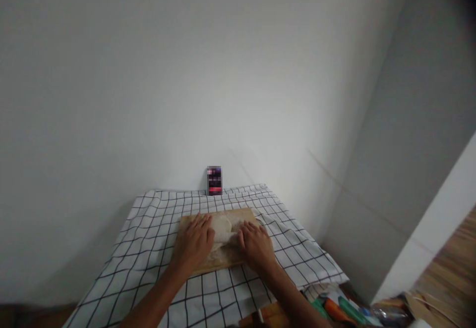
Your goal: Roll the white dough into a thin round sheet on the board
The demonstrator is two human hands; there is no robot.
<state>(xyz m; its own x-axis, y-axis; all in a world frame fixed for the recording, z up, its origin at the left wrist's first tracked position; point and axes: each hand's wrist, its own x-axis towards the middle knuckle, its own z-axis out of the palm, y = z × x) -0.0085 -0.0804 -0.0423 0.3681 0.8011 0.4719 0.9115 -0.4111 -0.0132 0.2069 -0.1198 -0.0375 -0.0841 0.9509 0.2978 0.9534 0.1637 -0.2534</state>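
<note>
A wooden board (238, 215) dusted with flour lies on the checked cloth. A flat, pale piece of dough (222, 224) rests on it, its far edge rounded. Across the dough runs a light-coloured rolling pin (225, 238), with only its middle showing between the hands. My left hand (196, 239) covers the pin's left end, fingers pointing forward over the board. Over the right end is my right hand (256, 243), its fingers curled down on the pin. Both palms hide the pin's ends.
A white cloth with black grid lines (141, 248) covers the table. A phone (214, 181) with a blurred screen leans on the white wall (223, 70) behind. At the lower right, below the table edge, lie assorted items, among them a green packet (351, 310) and a clear plastic bottle (390, 314).
</note>
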